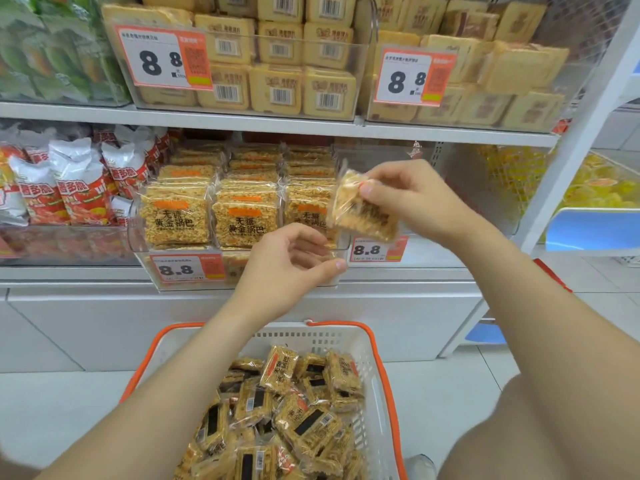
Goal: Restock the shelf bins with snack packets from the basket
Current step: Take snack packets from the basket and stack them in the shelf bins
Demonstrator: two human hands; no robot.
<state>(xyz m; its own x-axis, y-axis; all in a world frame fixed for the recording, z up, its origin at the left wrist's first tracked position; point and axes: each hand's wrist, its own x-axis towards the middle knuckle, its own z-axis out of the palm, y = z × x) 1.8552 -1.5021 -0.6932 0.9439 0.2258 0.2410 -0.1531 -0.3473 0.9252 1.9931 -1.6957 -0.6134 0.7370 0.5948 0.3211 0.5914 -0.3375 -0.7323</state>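
My right hand point(412, 199) pinches a golden rice-crisp snack packet point(360, 209) by its upper corner, holding it tilted in front of the right end of the clear shelf bin point(138, 237). That bin holds rows of the same packets point(242, 216), standing upright. My left hand point(291, 265) hovers just below and left of the held packet, fingers curled and apart, holding nothing. Below, a white basket point(374, 393) with orange handles holds a loose heap of several more packets point(294, 417).
Red-and-white snack bags point(69, 188) fill the bin to the left. The shelf above carries clear bins of pale yellow cakes point(277, 64) with 8.8 price tags. A nearly empty clear bin point(485, 188) sits to the right, and yellow sweets point(595, 188) lie beyond the white upright.
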